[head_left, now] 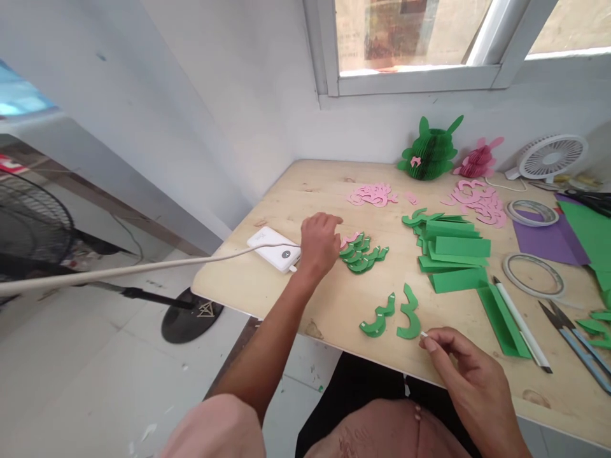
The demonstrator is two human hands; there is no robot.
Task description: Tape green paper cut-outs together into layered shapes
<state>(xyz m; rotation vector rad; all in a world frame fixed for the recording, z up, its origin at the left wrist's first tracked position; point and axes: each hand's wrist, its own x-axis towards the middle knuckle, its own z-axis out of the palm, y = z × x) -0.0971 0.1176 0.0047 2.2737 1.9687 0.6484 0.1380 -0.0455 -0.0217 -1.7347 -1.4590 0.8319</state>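
Observation:
My left hand (319, 245) is above the table between the white power bank and a stack of green scalloped paper cutouts (363, 257). Its fingers are loosely bent and apart, with no object visible in them. A pink paper cutout (352, 240) lies just beside its fingers. Near the front edge, my right hand (470, 375) pinches a small white strip (424, 334), perhaps tape, between thumb and forefinger. Left of that hand lie a plain green wavy cutout (408, 313) and some green cutouts with white patches (379, 318).
A white power bank (274, 248) with a cable lies at the left. Folded green strips (458, 248), a white pen (522, 326), tape rolls (533, 275) and blue-handled snips (580, 346) lie rightward. Behind stand green (432, 152) and pink (480, 159) paper figures and a small fan (551, 158).

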